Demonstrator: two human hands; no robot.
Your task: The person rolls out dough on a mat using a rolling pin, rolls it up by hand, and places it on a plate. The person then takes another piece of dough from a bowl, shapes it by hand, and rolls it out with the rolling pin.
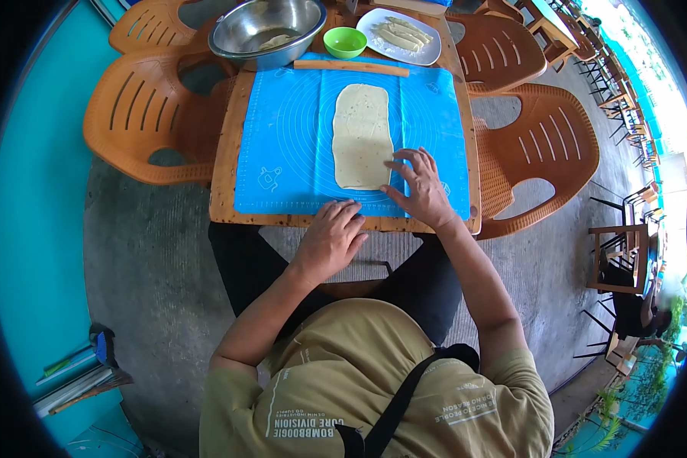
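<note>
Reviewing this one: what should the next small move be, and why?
Probably bring the left hand forward to the near edge of the dough sheet. The sheet lies flat, the right hand is already at its near right corner, the left is just short of it, and the rolling pin lies beyond its far end.

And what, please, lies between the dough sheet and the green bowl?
In the head view, a wooden rolling pin lies between the dough sheet and green bowl.
</note>
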